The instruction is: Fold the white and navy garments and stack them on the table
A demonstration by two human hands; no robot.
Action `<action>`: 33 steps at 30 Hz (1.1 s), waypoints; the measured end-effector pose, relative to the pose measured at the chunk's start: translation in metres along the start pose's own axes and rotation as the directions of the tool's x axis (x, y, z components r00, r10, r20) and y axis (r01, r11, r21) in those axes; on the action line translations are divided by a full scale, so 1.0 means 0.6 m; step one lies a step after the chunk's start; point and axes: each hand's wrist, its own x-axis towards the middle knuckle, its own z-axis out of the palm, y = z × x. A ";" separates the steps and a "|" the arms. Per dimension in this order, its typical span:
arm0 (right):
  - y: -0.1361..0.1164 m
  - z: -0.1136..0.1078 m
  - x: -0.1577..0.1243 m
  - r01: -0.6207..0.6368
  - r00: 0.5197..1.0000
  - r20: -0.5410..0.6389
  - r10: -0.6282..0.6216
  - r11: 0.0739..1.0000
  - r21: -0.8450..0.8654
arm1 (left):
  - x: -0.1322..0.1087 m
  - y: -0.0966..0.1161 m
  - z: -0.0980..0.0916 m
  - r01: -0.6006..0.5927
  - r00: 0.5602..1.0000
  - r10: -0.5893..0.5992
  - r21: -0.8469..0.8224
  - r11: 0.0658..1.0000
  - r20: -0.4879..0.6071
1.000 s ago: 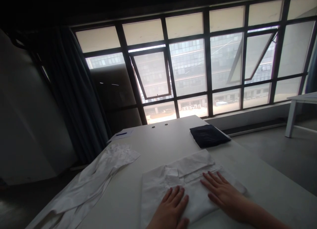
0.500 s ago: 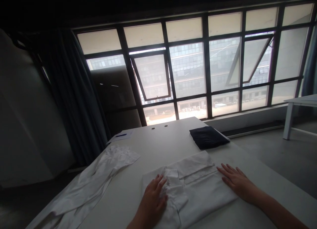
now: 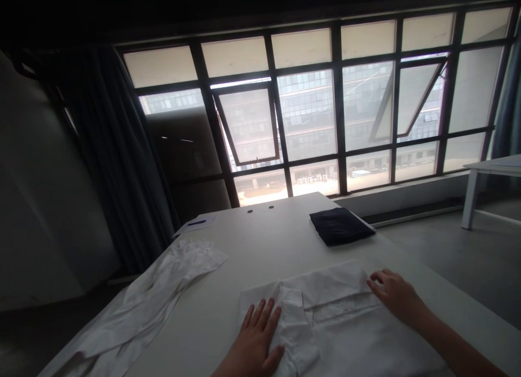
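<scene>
Head view, looking forward and down along a long white rectangular table (image 3: 260, 225) that stands before a wall of dark-framed windows (image 3: 309, 116). A folded white cotton garment (image 3: 350, 322) lies flat on the near part of the table and runs out of the bottom of the frame. The person's left hand (image 3: 254, 339) rests palm-down on it, its fingers (image 3: 264, 314) spread and released, beside and partly on a small white folded flap of fabric (image 3: 295, 325). The right hand (image 3: 394, 295) sits at the garment's right edge, its fingers (image 3: 378, 282) lightly curved, neither clenched nor visibly grasping the cloth. To the left, a crumpled white long-sleeved garment (image 3: 142, 306) stretches along the table's left edge, well apart from both hands. Beyond the folded garment lies a neat folded navy cloth (image 3: 340, 226). A sheet of white paper (image 3: 195, 224) with a blue pen (image 3: 196, 222) on it sits at the far left corner, a dark floor-length curtain (image 3: 118, 149) hangs at left, and a smaller white table (image 3: 488, 168) stands at right
</scene>
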 end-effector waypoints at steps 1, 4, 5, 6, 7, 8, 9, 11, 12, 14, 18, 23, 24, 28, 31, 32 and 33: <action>-0.002 0.006 0.002 -0.024 1.000 -0.013 0.024 1.000 -0.008 | 0.000 0.002 -0.003 0.002 1.000 -0.002 -0.003 1.000 0.008; -0.011 0.019 0.010 -0.090 0.996 -0.013 0.089 0.996 -0.027 | -0.001 0.007 -0.011 0.010 1.000 -0.010 -0.008 1.000 0.020; -0.013 0.021 0.013 -0.105 0.994 -0.001 0.105 0.994 -0.030 | -0.001 0.008 -0.013 0.012 1.000 -0.012 -0.008 1.000 0.020; -0.015 0.023 0.016 -0.123 0.992 0.012 0.124 0.992 -0.032 | -0.001 0.009 -0.015 0.014 1.000 -0.013 -0.007 1.000 0.018; -0.017 0.024 0.018 -0.143 0.989 0.024 0.144 0.989 -0.036 | -0.001 0.010 -0.015 0.015 1.000 -0.014 -0.007 1.000 0.015; -0.017 0.025 0.020 -0.158 0.987 0.034 0.160 0.986 -0.043 | -0.001 0.010 -0.015 0.015 1.000 -0.015 -0.007 1.000 0.011; -0.017 0.026 0.021 -0.165 0.985 0.038 0.167 0.985 -0.054 | -0.001 0.010 -0.014 0.015 1.000 -0.015 -0.006 1.000 0.006; -0.016 0.028 0.022 -0.149 0.988 0.028 0.152 0.985 -0.083 | -0.001 0.009 -0.012 0.013 1.000 -0.013 -0.004 1.000 -0.004; -0.015 0.029 0.021 -0.131 0.991 0.018 0.133 0.986 -0.099 | -0.001 0.008 -0.012 0.013 1.000 -0.013 -0.003 1.000 -0.009; -0.012 0.030 0.020 -0.092 0.996 0.001 0.093 0.987 -0.132 | -0.001 0.007 -0.011 0.009 1.000 -0.009 0.001 1.000 -0.012; -0.013 0.021 0.017 -0.055 0.998 -0.021 0.051 0.977 -0.207 | 0.000 0.005 -0.011 0.003 1.000 -0.003 0.001 1.000 0.000; -0.060 0.010 -0.003 0.005 0.990 -0.138 -0.040 0.969 -0.248 | 0.003 0.002 -0.007 0.003 1.000 -0.003 0.008 1.000 0.006; -0.077 0.012 -0.013 0.085 0.987 -0.119 -0.112 0.975 -0.208 | 0.003 0.002 -0.007 0.002 1.000 -0.002 0.009 1.000 0.005; -0.138 0.034 -0.054 0.448 0.884 0.132 -0.449 0.893 0.038 | 0.004 0.000 -0.004 0.001 1.000 -0.001 0.009 1.000 0.004; -0.136 0.049 -0.060 0.470 0.838 0.261 -0.478 0.877 0.098 | 0.005 0.000 -0.003 0.006 1.000 -0.006 -0.006 1.000 0.000; -0.124 0.051 -0.054 0.433 0.858 0.274 -0.435 0.899 0.073 | 0.005 0.000 -0.003 0.009 1.000 -0.009 -0.013 1.000 0.002; -0.107 0.052 -0.045 0.383 0.884 0.275 -0.377 0.923 0.034 | 0.004 0.001 -0.004 0.013 1.000 -0.013 -0.020 1.000 0.006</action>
